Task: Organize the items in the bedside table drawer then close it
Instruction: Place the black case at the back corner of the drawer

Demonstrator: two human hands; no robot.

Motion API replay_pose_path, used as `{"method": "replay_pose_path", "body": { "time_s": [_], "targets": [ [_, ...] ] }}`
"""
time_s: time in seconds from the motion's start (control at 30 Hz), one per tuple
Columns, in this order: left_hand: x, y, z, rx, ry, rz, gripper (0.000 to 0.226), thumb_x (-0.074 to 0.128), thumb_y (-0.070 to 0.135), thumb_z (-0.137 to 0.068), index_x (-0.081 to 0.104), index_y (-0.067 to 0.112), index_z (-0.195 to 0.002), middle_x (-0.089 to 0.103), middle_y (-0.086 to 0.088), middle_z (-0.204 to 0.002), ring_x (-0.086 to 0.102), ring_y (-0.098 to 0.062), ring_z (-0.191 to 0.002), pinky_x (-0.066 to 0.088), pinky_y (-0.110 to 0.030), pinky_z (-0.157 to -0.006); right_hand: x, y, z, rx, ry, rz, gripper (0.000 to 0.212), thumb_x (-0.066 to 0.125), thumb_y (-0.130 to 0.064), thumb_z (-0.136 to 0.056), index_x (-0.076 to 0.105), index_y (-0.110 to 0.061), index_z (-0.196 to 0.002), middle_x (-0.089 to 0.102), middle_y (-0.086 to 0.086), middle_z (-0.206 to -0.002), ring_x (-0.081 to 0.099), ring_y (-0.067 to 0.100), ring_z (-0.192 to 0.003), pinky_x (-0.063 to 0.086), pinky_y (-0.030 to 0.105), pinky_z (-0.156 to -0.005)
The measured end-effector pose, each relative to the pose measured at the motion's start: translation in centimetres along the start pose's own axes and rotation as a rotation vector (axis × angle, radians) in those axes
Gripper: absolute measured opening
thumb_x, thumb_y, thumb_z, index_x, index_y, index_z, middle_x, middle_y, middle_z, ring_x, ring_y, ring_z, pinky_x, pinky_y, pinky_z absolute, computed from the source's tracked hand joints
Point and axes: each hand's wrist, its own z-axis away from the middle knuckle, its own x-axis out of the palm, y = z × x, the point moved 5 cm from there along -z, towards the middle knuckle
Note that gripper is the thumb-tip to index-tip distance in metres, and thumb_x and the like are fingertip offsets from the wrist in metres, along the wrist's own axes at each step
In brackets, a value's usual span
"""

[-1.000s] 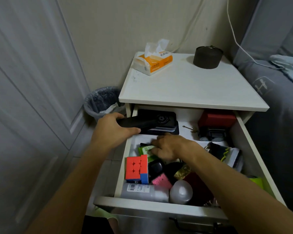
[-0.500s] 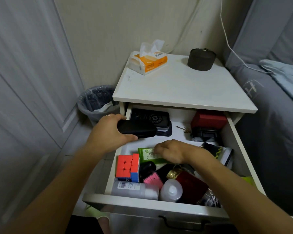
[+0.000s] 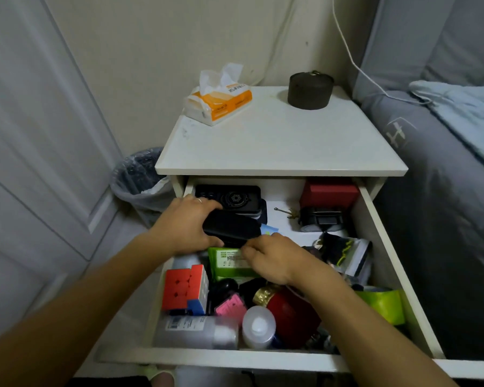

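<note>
Over the drawer (image 3: 380, 236), left hand (image 3: 183, 227) curled around black case (image 3: 232, 228), right hand (image 3: 271, 258) pinching green packet (image 3: 227, 261).

Dim, even indoor light; soft shadows; wide-angle bending at edges; slight softness.

Open drawer (image 3: 380, 233), left hand (image 3: 189, 226) gripping black case (image 3: 232, 229), right hand (image 3: 274, 256) on green packet (image 3: 227, 261)

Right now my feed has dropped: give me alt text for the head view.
Over an open, cluttered drawer, the left hand grips a black case while the right hand pinches a green packet. A puzzle cube, bottles and a red box lie inside; a tissue pack sits on the tabletop.
</note>
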Motion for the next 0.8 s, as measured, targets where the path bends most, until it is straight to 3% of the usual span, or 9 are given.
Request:
{"method": "replay_pose_path", "body": {
  "time_s": [0.07, 0.13, 0.2, 0.27, 0.33, 0.43, 0.5, 0.7, 0.8],
  "targets": [
    [0.1, -0.2, -0.3, 0.012, -0.002, -0.036, 0.080, 0.073, 0.064, -0.069, 0.047, 0.030, -0.136, 0.059, 0.001, -0.126, 0.050, -0.023, -0.116, 0.041, -0.037, -0.099, -1.1, 0.7, -0.3, 0.051, 0.139, -0.073, 0.043, 0.036, -0.037, -0.101, 0.049, -0.018, -0.065, 0.060, 0.020, -0.087, 0.056, 0.034, -0.089, 0.033, 0.029, -0.067],
    [0.6, -0.1, -0.5, 0.026, -0.004, -0.035, 0.078, 0.074, 0.061, -0.070, 0.048, 0.030, -0.136, 0.061, 0.001, -0.124, 0.052, -0.023, -0.113, 0.044, -0.036, -0.095, -1.8, 1.8, -0.6, 0.122, 0.220, -0.054, 0.040, 0.045, -0.036, -0.098, 0.051, -0.016, -0.064, 0.060, 0.018, -0.083, 0.060, 0.036, -0.088, 0.039, 0.031, -0.066],
    [0.9, 0.2, -0.2, 0.028, 0.013, -0.026, 0.075, 0.074, 0.057, -0.071, 0.049, 0.029, -0.136, 0.062, 0.001, -0.122, 0.053, -0.022, -0.111, 0.044, -0.035, -0.092, -2.6, 2.7, -1.3, 0.177, 0.244, 0.002, 0.026, 0.054, -0.035, -0.092, 0.065, -0.012, -0.088, 0.061, 0.015, -0.099, 0.060, 0.034, -0.098, 0.048, 0.033, -0.076],
    [1.2, 0.5, -0.1, 0.022, 0.029, -0.026, 0.073, 0.075, 0.054, -0.072, 0.049, 0.028, -0.136, 0.063, 0.001, -0.121, 0.055, -0.022, -0.110, 0.044, -0.034, -0.090, -3.2, 3.3, -2.5, 0.208, 0.253, 0.000, 0.034, 0.059, -0.031, -0.086, 0.062, -0.010, -0.112, 0.055, 0.013, -0.117, 0.055, 0.032, -0.109, 0.050, 0.036, -0.087],
    [1.4, 0.8, 0.0, 0.023, 0.027, -0.041, 0.070, 0.073, 0.051, -0.073, 0.051, 0.026, -0.134, 0.064, 0.000, -0.118, 0.057, -0.022, -0.107, 0.045, -0.033, -0.088, -3.2, 4.0, -3.7, 0.283, 0.227, -0.099, 0.037, 0.058, -0.023, -0.084, 0.055, -0.007, -0.117, 0.051, 0.012, -0.121, 0.052, 0.032, -0.110, 0.048, 0.034, -0.089],
    [1.8, 1.0, 0.4, 0.019, 0.020, -0.054, 0.069, 0.070, 0.051, -0.076, 0.049, 0.025, -0.136, 0.064, -0.001, -0.120, 0.057, -0.023, -0.109, 0.044, -0.033, -0.090, -2.1, 5.1, -4.9, 0.375, 0.076, -0.245, 0.016, 0.057, -0.021, -0.084, 0.057, -0.007, -0.093, 0.057, 0.010, -0.097, 0.055, 0.024, -0.082, 0.043, 0.026, -0.067],
    [1.8, 1.0, 0.3, 0.033, 0.006, -0.088, 0.072, 0.067, 0.054, -0.080, 0.045, 0.025, -0.141, 0.061, 0.000, -0.126, 0.056, -0.022, -0.114, 0.041, -0.033, -0.096, -1.9, 5.6, -5.0, 0.390, 0.019, -0.289, 0.017, 0.059, -0.025, -0.084, 0.054, -0.009, -0.078, 0.056, 0.007, -0.081, 0.052, 0.020, -0.067, 0.037, 0.026, -0.057],
    [2.6, 1.4, 0.0, 0.016, -0.081, -0.161, 0.069, 0.065, 0.052, -0.085, 0.040, 0.028, -0.145, 0.054, -0.001, -0.137, 0.053, -0.024, -0.123, 0.045, -0.036, -0.097, -1.5, 5.5, -3.4, 0.377, -0.075, -0.249, 0.029, 0.061, -0.034, -0.083, 0.062, -0.005, -0.087, 0.061, 0.009, -0.089, 0.057, 0.022, -0.075, 0.046, 0.030, -0.068],
    [3.0, 2.0, -0.2, -0.005, -0.094, -0.127, 0.054, 0.064, 0.044, -0.089, 0.047, 0.032, -0.139, 0.047, 0.003, -0.139, 0.050, -0.023, -0.124, 0.048, -0.038, -0.091, -1.6, 5.5, -3.0, 0.369, -0.078, -0.226, 0.025, 0.061, -0.032, -0.081, 0.057, -0.009, -0.076, 0.058, 0.009, -0.083, 0.054, 0.021, -0.070, 0.041, 0.028, -0.063]
  ]
}}
